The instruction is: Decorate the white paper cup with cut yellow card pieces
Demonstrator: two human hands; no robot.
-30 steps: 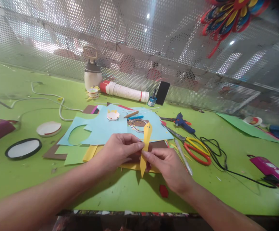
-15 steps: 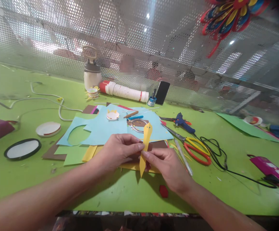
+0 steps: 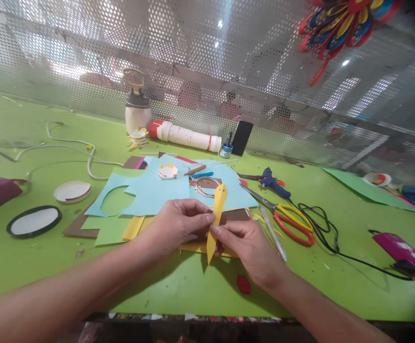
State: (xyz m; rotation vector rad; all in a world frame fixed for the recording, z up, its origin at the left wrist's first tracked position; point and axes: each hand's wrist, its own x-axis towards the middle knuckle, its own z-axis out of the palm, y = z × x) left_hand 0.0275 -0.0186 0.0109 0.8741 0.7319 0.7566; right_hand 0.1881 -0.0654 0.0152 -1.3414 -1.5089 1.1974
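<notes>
A narrow yellow paper cutout (image 3: 220,202), rounded at the top with two small dark dots and pointed at the bottom, is held upright in front of me. My left hand (image 3: 178,224) pinches its left edge near the middle. From the right, my right hand (image 3: 252,247) grips it slightly lower between thumb and fingers. Behind the cutout lie light blue paper sheets (image 3: 150,190) over brown, green and yellow ones. A small red paper piece (image 3: 243,284) rests on the table below my right hand.
Scissors (image 3: 293,224), a silver pen (image 3: 273,233) and a blue glue gun (image 3: 275,181) with a black cord lie to the right. A black-rimmed oval (image 3: 34,221) and a white lid (image 3: 72,191) are at left. A stack of paper cups (image 3: 189,136), a jug (image 3: 137,114) and a phone (image 3: 242,138) stand behind.
The yellow cutout's tilt has shifted very slightly. Both hands keep their grip in nearly the same place.
</notes>
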